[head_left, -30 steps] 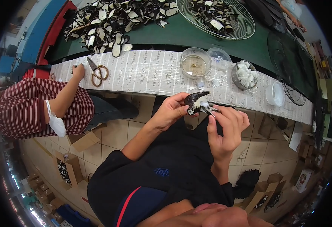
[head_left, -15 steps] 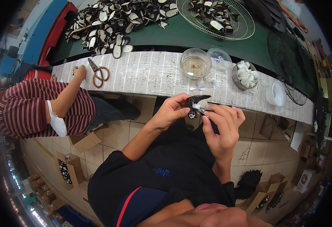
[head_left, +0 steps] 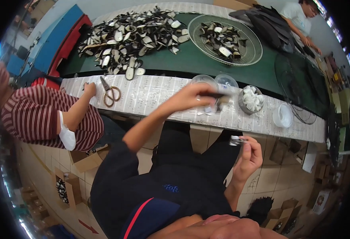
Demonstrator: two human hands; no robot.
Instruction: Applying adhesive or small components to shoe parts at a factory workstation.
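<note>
The long surface (head_left: pixel 151 93) – green mat behind, pale printed paper along its near edge – carries a heap of black-and-white shoe-sole pieces (head_left: pixel 131 36), a round wire tray (head_left: pixel 252 49), orange-handled scissors (head_left: pixel 110 93) and clear plastic cups (head_left: pixel 227 81). The left hand (head_left: pixel 191 97) reaches out over the paper strip, its grip closed on a dark, motion-blurred piece (head_left: pixel 219 97) just beside the cups. The right hand (head_left: pixel 250 153) hangs below the surface edge – its grip pinches a small silvery clip (head_left: pixel 236 140) between thumb and fingertips.
</note>
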